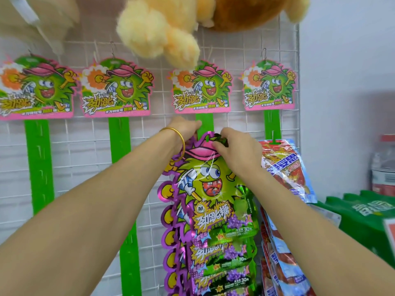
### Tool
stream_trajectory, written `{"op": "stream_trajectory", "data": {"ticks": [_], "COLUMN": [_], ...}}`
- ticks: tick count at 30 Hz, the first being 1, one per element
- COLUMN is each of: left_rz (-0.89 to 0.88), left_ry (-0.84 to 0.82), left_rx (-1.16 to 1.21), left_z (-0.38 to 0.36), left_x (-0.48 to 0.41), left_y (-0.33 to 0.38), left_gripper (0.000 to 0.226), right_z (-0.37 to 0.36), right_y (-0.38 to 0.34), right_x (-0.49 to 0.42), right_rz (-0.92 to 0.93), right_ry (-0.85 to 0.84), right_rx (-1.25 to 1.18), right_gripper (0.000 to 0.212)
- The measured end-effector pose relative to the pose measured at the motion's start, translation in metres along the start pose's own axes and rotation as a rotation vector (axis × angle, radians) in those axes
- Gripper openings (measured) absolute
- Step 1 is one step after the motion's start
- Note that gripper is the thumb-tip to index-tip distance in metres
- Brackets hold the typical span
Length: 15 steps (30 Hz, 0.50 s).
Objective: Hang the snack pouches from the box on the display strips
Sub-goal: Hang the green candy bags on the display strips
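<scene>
Green-and-purple foil snack pouch (211, 189) pinched at its top by the right hand (237, 146) to hook the green plastic display strip (204, 122), left hand (183, 127) steadying, grip hidden.

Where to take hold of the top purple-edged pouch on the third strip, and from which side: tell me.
Pinch the top tab of the pouch beside its hang hole, coming from the front right, as the right hand does. The tab is narrow and free, while the body lies flat over the pouches below.
</scene>
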<state>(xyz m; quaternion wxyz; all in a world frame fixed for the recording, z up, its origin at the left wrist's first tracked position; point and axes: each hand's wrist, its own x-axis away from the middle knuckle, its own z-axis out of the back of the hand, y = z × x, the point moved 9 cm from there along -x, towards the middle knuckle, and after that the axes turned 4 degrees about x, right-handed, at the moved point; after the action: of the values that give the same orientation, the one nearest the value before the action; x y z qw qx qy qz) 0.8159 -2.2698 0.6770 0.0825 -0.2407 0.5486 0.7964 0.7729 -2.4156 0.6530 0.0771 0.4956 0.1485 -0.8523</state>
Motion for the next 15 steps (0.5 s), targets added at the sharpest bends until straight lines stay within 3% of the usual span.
{"op": "stream_trajectory", "data": {"ticks": [3, 7, 8, 12, 14, 15], "left_rz": [-0.010, -0.203, -0.241, -0.493, -0.547, -0.551], "left_ry": [-0.037, -0.018, 0.017, 0.227, 0.276, 0.278], "left_rx": [0.064, -0.016, -0.036, -0.112, -0.096, -0.109], "left_z": [-0.003, 0.002, 0.006, 0.036, 0.046, 0.048], "left_x": [0.007, 0.020, 0.027, 0.080, 0.117, 0.138], "left_y": [-0.004, -0.006, -0.010, -0.016, -0.038, -0.057], "left_gripper": [0.015, 0.008, 0.017, 0.032, 0.030, 0.028], "right_z": [-0.008, -0.013, -0.011, 0.019, 0.032, 0.028], "right_y": [0.006, 0.012, 0.012, 0.002, -0.010, -0.017], "right_x": [0.006, 0.011, 0.013, 0.044, 0.087, 0.115], "right_rz": [-0.013, -0.062, -0.074, -0.024, 0.034, 0.061], "right_ry": [-0.052, -0.087, -0.078, 0.200, 0.338, 0.324], "right_rx": [-0.004, -0.060, -0.071, 0.005, -0.097, -0.181], "right_gripper": [0.030, 0.043, 0.045, 0.044, 0.031, 0.027]}}
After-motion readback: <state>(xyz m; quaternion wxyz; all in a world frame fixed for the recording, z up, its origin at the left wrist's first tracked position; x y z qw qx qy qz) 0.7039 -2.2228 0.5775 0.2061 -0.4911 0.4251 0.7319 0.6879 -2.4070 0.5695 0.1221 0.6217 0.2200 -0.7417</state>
